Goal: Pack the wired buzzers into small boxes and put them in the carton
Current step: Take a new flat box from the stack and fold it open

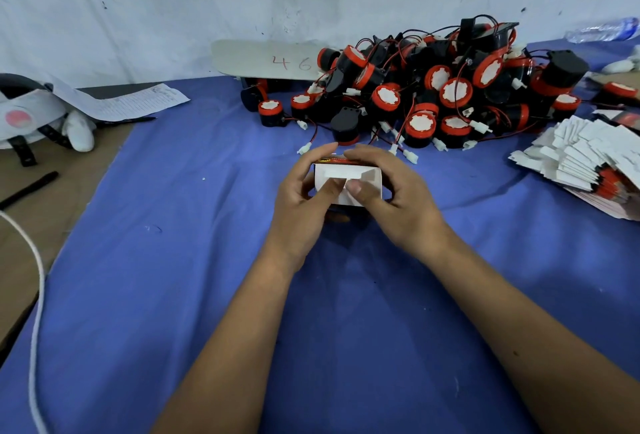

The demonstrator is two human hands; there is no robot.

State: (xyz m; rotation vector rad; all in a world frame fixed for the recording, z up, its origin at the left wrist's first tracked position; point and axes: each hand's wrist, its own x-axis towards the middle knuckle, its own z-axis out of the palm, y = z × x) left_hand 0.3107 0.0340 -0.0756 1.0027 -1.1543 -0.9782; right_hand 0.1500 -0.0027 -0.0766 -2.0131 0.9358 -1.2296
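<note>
**Op:** While both hands are on it, the small box (348,181) sits mid-cloth, just in front of the buzzer pile (429,87). My left hand (304,191) is curled round its left end, and my right hand (388,191) is curled round the right end with the thumb pressing the white end flap.

**Lead:** Buzzer inside?

**Op:** Can't tell, the flaps hide the interior. I'd judge this is flap folding, either forming or closing.

**Lead:** Progress overall?

**Op:** Early, by the look of it. The pile is large, with loose wires and white plugs spilling onto the blue cloth (173,260). A stack of flat boxes (581,160) lies at right, unfolded. No carton in view, so no packed count.
</note>
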